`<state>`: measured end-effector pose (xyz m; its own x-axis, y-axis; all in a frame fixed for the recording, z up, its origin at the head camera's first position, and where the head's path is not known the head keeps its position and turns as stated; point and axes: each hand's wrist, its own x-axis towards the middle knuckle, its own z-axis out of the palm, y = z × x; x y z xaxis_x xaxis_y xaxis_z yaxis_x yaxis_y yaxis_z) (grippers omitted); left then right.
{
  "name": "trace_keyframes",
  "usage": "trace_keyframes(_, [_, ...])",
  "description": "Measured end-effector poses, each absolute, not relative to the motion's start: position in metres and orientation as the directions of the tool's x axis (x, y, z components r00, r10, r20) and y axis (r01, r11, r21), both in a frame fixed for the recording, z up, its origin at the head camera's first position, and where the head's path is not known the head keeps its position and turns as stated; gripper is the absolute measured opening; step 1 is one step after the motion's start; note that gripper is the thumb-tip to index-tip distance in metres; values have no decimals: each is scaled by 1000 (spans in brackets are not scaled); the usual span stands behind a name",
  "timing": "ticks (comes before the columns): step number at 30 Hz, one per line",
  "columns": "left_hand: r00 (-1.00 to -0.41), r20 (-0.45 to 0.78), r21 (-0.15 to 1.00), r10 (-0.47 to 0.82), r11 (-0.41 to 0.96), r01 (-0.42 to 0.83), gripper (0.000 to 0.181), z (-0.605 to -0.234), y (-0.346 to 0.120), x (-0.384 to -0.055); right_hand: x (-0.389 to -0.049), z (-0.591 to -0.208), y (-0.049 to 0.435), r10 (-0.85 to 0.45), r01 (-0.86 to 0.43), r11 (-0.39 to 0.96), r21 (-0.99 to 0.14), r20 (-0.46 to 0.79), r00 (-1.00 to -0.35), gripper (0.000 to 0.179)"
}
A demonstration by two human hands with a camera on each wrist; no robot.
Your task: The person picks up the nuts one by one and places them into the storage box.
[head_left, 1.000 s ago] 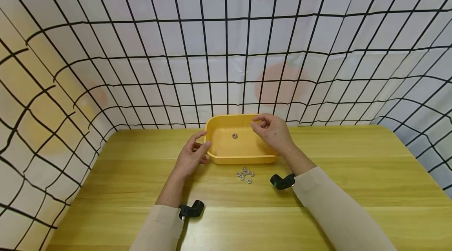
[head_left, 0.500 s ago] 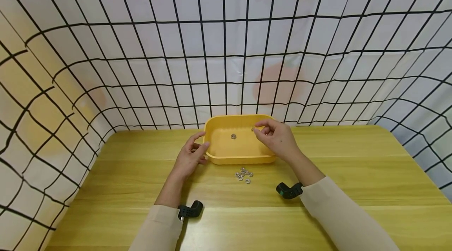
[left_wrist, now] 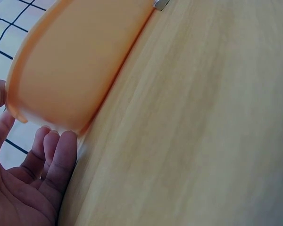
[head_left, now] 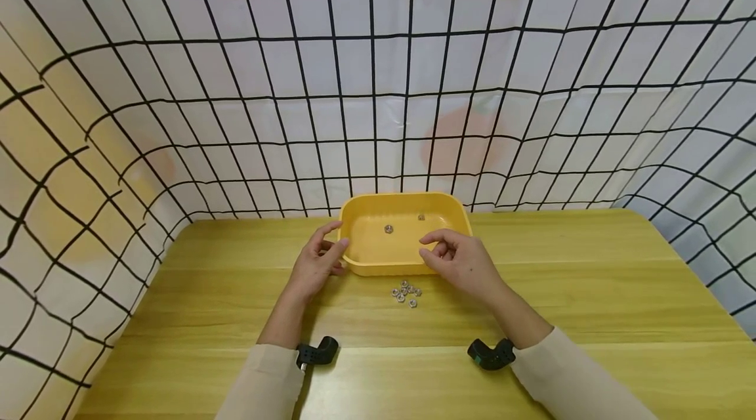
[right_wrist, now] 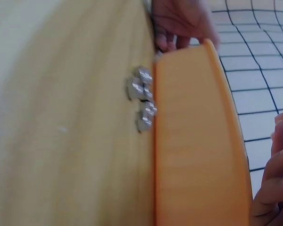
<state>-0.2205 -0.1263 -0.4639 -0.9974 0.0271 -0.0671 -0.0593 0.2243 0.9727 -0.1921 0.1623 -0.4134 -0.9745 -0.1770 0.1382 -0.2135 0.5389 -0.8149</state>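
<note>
A shallow yellow plastic tray (head_left: pixel 378 270) stands on the table against the back mesh. My left hand (head_left: pixel 314 268) holds its left end, thumb at the rim and fingers against the outer wall, as the left wrist view also shows. Inside the tray lie one metal nut (head_left: pixel 388 229) near the middle and another nut (head_left: pixel 421 217) toward the back right. Over the tray's front right part hovers my right hand (head_left: pixel 463 261), thumb and forefinger apart with nothing between them. Several hex nuts (head_left: pixel 404 290) lie in a loose cluster in front of the tray; the right wrist view shows these nuts (right_wrist: pixel 144 96) beside its wall.
A black wire mesh (head_left: pixel 378 92) with pale printed cloth behind it rises along the table's back and sides. The wooden table (head_left: pixel 401 374) stretches toward me and to both sides. Each wrist wears a small black camera; the right camera (head_left: pixel 491 354) sits near the sleeve.
The right hand has let go of a nut at the tray's back right and drawn back toward the front edge. The left hand has stayed at the tray's left end.
</note>
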Motion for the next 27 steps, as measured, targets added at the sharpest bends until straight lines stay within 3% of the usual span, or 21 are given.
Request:
trace_keyframes(8, [-997, -69, 973, 23, 222, -62, 47, -463, -126, -219, -176, -423, 161, -236, -182, 512, -840, 66, -969, 13])
trace_keyframes(17, [-997, -71, 975, 35, 214, -62, 49, -462, -127, -219, -166, -443, 171, -333, -48, 497, -866, -140, -932, 24])
trace_keyframes(27, [-996, -78, 974, 35, 218, -69, 49, -461, -127, -220, -170, -459, 180, -356, 20, 475, -879, -213, -910, 30])
